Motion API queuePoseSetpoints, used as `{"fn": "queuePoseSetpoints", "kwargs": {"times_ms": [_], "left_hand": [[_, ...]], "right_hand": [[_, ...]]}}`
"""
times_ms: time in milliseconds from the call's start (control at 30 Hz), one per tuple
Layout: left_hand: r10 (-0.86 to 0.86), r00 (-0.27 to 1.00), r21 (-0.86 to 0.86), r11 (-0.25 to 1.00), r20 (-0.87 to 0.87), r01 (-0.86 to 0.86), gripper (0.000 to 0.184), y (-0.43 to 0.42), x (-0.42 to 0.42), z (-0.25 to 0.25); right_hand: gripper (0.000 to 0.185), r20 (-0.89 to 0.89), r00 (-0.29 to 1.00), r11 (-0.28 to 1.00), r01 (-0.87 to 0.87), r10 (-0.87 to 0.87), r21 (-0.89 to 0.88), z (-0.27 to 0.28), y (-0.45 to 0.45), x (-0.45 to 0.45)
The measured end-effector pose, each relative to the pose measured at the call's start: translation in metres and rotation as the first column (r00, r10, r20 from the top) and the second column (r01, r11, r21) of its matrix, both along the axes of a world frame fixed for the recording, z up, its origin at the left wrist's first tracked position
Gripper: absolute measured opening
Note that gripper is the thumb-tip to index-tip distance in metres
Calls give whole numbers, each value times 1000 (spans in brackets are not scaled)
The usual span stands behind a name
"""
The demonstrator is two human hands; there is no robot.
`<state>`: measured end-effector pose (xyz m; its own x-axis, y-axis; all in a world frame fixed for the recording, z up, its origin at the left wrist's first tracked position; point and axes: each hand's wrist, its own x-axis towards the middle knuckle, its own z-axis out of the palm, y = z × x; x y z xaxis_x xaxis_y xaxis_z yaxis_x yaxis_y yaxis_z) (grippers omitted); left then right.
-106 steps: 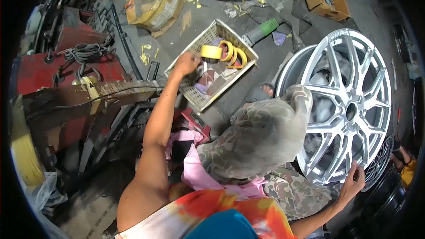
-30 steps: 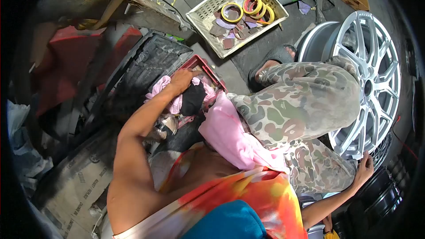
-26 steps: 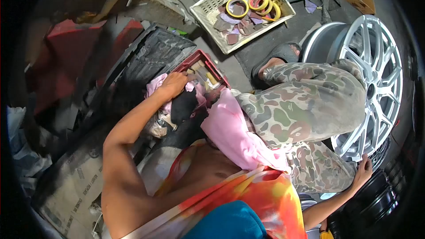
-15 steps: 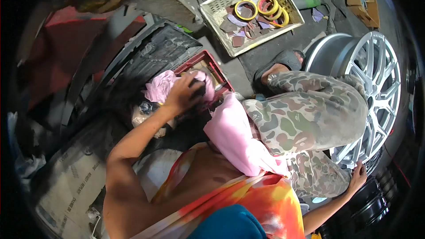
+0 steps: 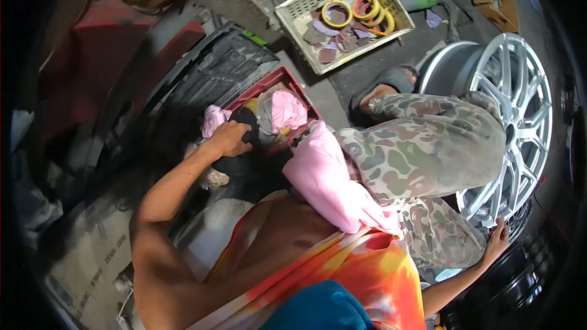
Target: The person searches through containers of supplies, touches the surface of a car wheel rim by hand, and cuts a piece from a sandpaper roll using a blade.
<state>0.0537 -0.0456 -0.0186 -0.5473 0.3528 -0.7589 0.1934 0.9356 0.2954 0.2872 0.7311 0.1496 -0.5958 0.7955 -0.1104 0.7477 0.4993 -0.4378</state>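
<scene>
My left hand (image 5: 230, 139) is closed on a black cloth (image 5: 243, 121) beside an open red toolbox (image 5: 298, 90). One pink cloth (image 5: 288, 111) lies over the toolbox's contents, and a smaller pink cloth (image 5: 214, 120) is just beyond my left wrist. At the right, my right hand (image 5: 498, 239) holds the lower edge of a silver spoked wheel (image 5: 510, 128), which stands upright against my camouflage-covered knee. Another pink cloth (image 5: 318, 162) rests across my lap.
Ahead, a cream plastic basket (image 5: 302, 46) holds several yellow tape rolls and sanding scraps. A green power tool (image 5: 419, 2) lies beside it, and a cardboard box (image 5: 498, 9) stands at the top right. Black wheels (image 5: 504, 287) are at the lower right.
My left hand has gone from over the basket to the toolbox area, then shifted back onto the black cloth. A pink cloth now lies farther right over the toolbox. My right hand remains at the wheel.
</scene>
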Motion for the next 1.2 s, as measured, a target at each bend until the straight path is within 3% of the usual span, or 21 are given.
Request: {"fn": "queuePoseSetpoints", "kwargs": {"times_ms": [67,167,300,367,467,533,567,633,700,767,833,867,900,933,967,1000,1033,1067,1100,1167,1200], "left_hand": [[11,1000,-102,995,7,-10,44,6,3,6],[-142,988,-156,979,-58,131,37,1,37,-69],[-169,978,-174,974,-125,146,17,5,64,-139],[-160,971,-126,982,-177,138,15,-5,64,-151],[-101,986,11,995,-129,103,31,13,26,-102],[224,974,-43,974,35,-222,50,55,-24,-44],[216,976,-35,976,37,-214,50,63,-26,-52],[192,954,137,977,-229,-163,55,74,-24,-85],[119,984,61,992,-132,-112,63,83,-20,-128],[275,960,17,961,-52,-275,63,90,-16,-145],[378,921,25,926,-98,-377,56,83,-14,-149],[387,906,154,919,-173,-363,52,70,-14,-160],[403,882,281,900,-243,-334,48,71,-19,-144],[497,855,291,848,-145,-443,41,62,-25,-122],[445,886,360,854,-132,-375,38,38,-30,-123],[384,907,408,810,173,-421,31,12,-43,-107],[310,875,395,801,371,-450,23,-11,-46,-91],[304,787,201,860,537,-469,17,-9,-57,-38],[235,727,110,913,645,-393,18,-19,-57,-17],[185,812,78,959,554,-272,23,-32,-28,-8],[96,955,43,993,280,-112,24,-30,-5,-11]], "right_hand": [[44,-23,1000,999,12,-13,-44,-4,7,3],[40,-4,1000,996,-25,25,-87,-4,19,7],[42,50,997,997,-58,56,46,-1,10,0],[42,21,1000,1000,-20,20,4,-4,8,-2],[43,51,998,999,-35,35,12,2,8,1],[45,58,998,999,-38,38,9,1,10,1],[45,57,998,999,-36,35,15,1,11,-2],[45,28,999,999,-40,40,-2,4,1,-11],[43,53,996,998,-66,65,19,3,3,-10],[40,45,998,999,-36,36,-1,7,-4,-10],[39,22,999,1000,24,-24,-4,2,2,-2],[42,-12,999,999,43,-43,-2,-2,4,2],[42,0,999,999,45,-45,-20,-3,9,5],[40,23,999,999,37,-37,-21,-3,13,8],[37,42,999,999,29,-28,-21,-3,15,9],[37,43,999,999,26,-25,-26,-4,18,9],[38,48,999,999,11,-9,-48,-4,21,9],[38,50,999,997,-7,11,-71,-5,23,7],[38,48,999,997,-17,21,-77,-6,23,3],[38,84,996,999,-14,16,-30,-8,18,-5],[38,88,996,999,11,-7,-47,-7,14,-8]]}}
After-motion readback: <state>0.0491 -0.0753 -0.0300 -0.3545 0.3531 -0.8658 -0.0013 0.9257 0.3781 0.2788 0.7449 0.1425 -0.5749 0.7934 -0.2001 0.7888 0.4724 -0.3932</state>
